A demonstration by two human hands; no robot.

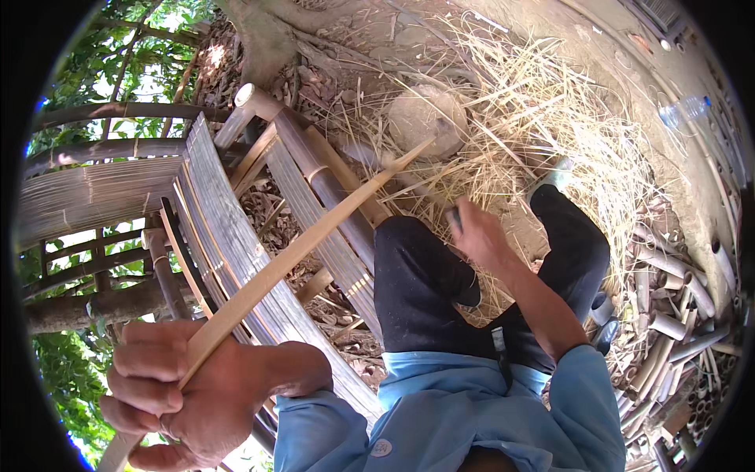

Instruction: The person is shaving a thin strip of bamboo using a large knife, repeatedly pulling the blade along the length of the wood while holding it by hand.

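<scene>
Wrapped tight around the near end of a long bamboo strip (307, 248), the left hand (177, 393) sits at the lower left of the frame, fingers curled over the pale slat and thumb pressed along its side. From there the strip runs diagonally up to the right and ends in a thin point near the upper middle, in front of a rounded grey stone (425, 118). The right hand (476, 232), at the centre right, is closed around a small dark tool handle (454, 216); what the tool is cannot be told. It hovers above the person's knees in dark trousers (425, 291), apart from the strip. A blue shirt (448, 409) fills the lower middle. Beneath the strip stands a slatted bamboo bench (228, 228), reaching from the left edge toward the centre. Pale shavings and straw (535, 118) cover the ground across the upper right, with a clear plastic bottle (683, 112) beyond them, and cut bamboo tubes (668, 315) lie heaped along the right edge.
</scene>
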